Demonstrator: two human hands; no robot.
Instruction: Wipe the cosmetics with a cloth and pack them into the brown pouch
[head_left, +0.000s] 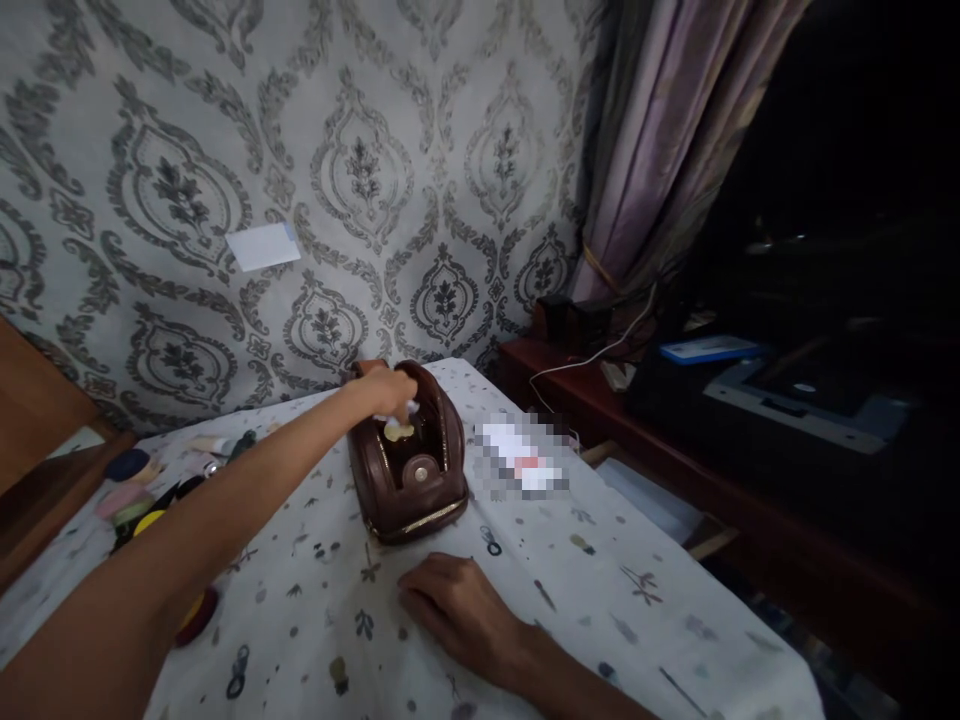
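Observation:
A brown leather bag [416,505] with a gold zip stands unzipped on the patterned white cloth [300,560]. My left hand [391,390] reaches over its opening, fingers closed around a small whitish crumpled item [409,408] whose kind I cannot make out. Just below that hand, a pale yellow object [399,433] shows inside the bag's mouth. My right hand [454,600] rests on the cloth in front of the bag, its fingers curled in with nothing visible in them.
Several small items, among them a yellow one [150,523], lie at the left, partly behind my left forearm. A pixelated object [521,455] lies right of the bag. A dark red wooden desk [675,480] with a white cable [592,358] and a blue-edged device [709,348] stands at the right.

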